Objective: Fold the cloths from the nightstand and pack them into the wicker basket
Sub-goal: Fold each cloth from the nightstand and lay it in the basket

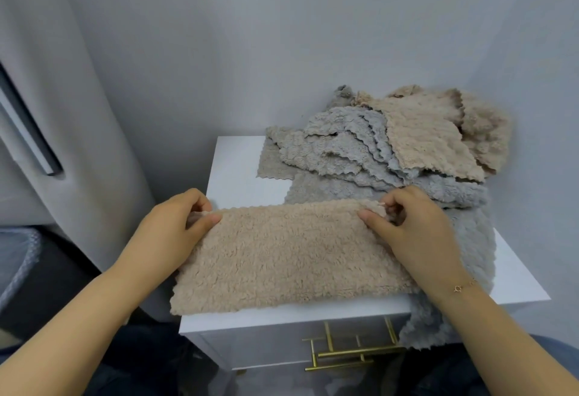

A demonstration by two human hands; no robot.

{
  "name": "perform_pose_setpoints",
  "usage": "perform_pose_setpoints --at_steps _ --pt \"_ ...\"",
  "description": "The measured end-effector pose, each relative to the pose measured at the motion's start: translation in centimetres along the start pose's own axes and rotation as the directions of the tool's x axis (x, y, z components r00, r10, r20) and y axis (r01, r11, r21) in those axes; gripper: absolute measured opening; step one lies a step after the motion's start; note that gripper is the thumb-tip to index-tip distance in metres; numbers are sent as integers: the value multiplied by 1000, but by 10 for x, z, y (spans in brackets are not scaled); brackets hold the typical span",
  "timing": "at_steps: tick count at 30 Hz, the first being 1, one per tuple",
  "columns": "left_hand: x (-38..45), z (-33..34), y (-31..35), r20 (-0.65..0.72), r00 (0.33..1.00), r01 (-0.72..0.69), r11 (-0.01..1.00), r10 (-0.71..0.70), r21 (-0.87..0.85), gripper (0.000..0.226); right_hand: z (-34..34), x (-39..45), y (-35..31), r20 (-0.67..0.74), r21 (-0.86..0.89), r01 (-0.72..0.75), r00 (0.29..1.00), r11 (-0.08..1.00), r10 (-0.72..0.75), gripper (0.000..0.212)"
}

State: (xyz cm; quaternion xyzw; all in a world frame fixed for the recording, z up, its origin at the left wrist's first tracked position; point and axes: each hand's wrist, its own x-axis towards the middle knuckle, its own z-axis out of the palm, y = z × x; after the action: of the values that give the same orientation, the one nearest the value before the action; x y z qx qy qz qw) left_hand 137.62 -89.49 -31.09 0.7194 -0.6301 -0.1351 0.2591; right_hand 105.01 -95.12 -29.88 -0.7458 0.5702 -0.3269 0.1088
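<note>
Both forearms are bare, with no sleeves in view. A thin gold chain bracelet [466, 285] with a small ring clasp circles the right wrist. Dark blue trousers [141, 361] cover the legs.

We see a fluffy beige fleece cloth [282, 254] with a deep, matt pile and scalloped edges. The heaped grey and beige cloths [391, 142] behind it look nubbly and equally matt. The white nightstand top [235, 170] is smooth with a soft sheen, and its brass-coloured metal drawer handle [354, 351] shines.
</note>
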Motion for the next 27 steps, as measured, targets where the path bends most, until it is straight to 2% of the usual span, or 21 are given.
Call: perform_pose_setpoints --at_steps 2,4,8,10,12,14,16,20,23,27 --pt "-2 -4 1 8 999 31 998 -31 -56 9 -5 -3 -4 37 270 -90 996 959 83 26" --pt "-4 -8 2 37 999 28 997 -25 -75 6 -11 -6 -10 101 528 -169 986 832 136 28" --pt "-11 -18 12 157 987 -30 998 38 -52 8 -33 -7 -23 38 685 -131 989 717 145 20" --pt "-18 -24 21 211 976 -33 994 56 -108 7 -47 2 -28 18 720 -114 989 684 146 19" --pt "-30 -29 33 253 964 -20 968 85 -249 8 -59 18 -33 4 683 -93 992 724 124 18" --pt "-45 -31 45 314 942 21 912 119 -411 9 -69 42 -41 -9 576 -45 998 816 61 17" --pt "-58 -30 49 346 930 55 880 127 -472 9 -73 69 -58 32 460 23 999 888 -42 14" --pt "-68 -26 41 299 954 117 907 10 -405 11 -49 121 -99 240 219 185 941 958 -237 10" --pt "-67 -28 33 336 941 143 948 -41 -283 17 -5 151 -125 365 109 304 873 946 -323 11" --pt "-62 -30 25 366 925 146 986 -107 -81 23 62 177 -145 511 0 419 780 908 -360 13"
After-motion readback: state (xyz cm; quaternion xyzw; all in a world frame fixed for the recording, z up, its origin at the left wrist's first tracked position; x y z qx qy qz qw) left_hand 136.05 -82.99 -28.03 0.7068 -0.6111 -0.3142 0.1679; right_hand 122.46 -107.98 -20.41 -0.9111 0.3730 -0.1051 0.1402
